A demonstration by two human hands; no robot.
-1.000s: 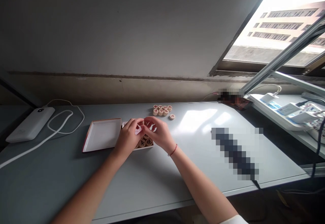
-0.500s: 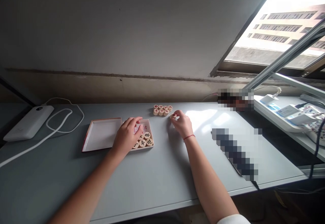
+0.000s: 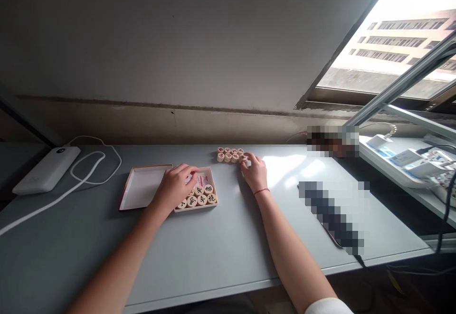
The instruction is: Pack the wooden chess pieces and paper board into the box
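Observation:
My right hand (image 3: 255, 170) pinches a round wooden xiangqi piece (image 3: 243, 158) between thumb and fingers, at the right end of the front row. Beside it, several pieces with red characters (image 3: 228, 154) stand in two rows close together. My left hand (image 3: 177, 183) hovers over a shallow white box (image 3: 196, 209), fingers loosely curved, thumb and index finger slightly apart, with no piece visible between them. Wooden pieces with black characters (image 3: 202, 199) lie face up in the box. Part of the box is hidden under my left hand, and a pinkish printed area (image 3: 203, 179) shows at its back.
The box's lid (image 3: 144, 185) lies inner side up to the left. A white power bank (image 3: 46, 170) with a cable (image 3: 83, 181) is at far left. On the right are a blurred-out dark object (image 3: 331, 216) and a shelf (image 3: 409, 176) with chargers.
My right hand has brought its piece against the row's right end. Over the box, my left thumb and index finger have drawn closer together. The view has shifted slightly.

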